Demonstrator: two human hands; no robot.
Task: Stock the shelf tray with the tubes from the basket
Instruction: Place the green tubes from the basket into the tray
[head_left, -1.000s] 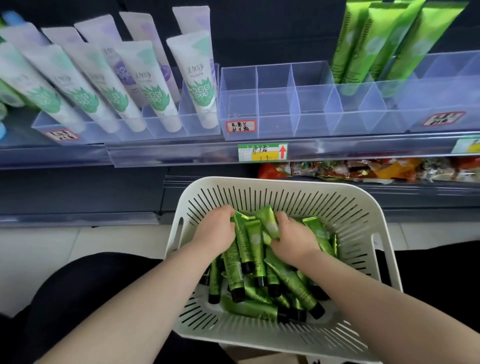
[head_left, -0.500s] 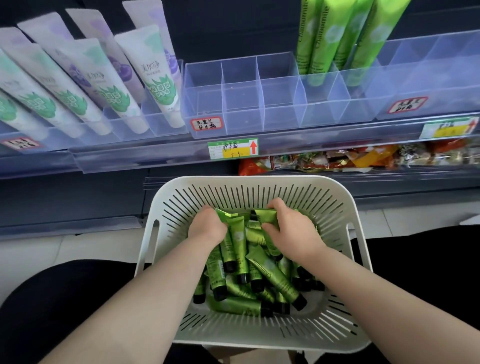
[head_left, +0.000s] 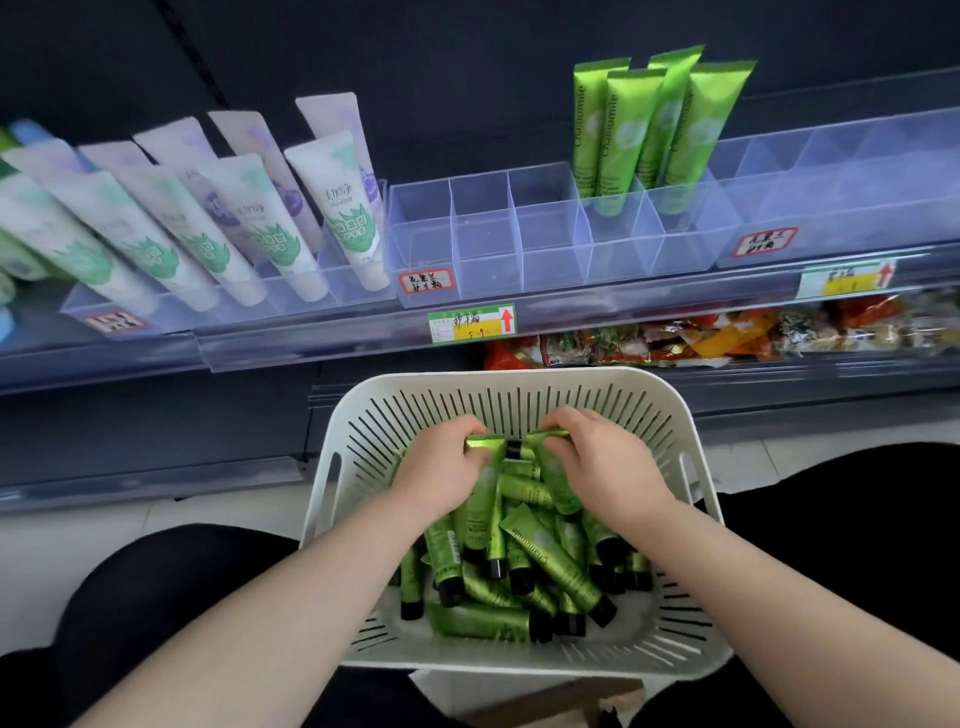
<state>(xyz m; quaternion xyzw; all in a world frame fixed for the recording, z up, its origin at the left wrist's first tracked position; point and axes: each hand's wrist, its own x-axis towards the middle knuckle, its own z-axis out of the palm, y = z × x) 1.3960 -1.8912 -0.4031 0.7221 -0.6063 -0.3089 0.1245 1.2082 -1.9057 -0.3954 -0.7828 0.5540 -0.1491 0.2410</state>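
A white slotted basket (head_left: 519, 392) rests on my lap and holds several green Chamomile tubes (head_left: 550, 564) with black caps. My left hand (head_left: 434, 475) grips a green tube (head_left: 485, 470) near the basket's far side. My right hand (head_left: 605, 467) grips another green tube (head_left: 556, 473) beside it. Both held tubes are partly covered by my fingers. Above, a clear divided shelf tray (head_left: 488, 244) has bare compartments on its left and several upright green tubes (head_left: 654, 119) standing in its right compartments.
White and purple tubes (head_left: 249, 208) lean in the clear tray to the left. Another clear tray (head_left: 841, 171) lies at the right. A price tag (head_left: 471, 323) hangs on the shelf rail. Snack packets (head_left: 701, 332) fill the lower shelf behind the basket.
Both hands have moved toward the basket's far side and lifted slightly, each with a tube in it. The view has tilted up, showing more of the shelf.
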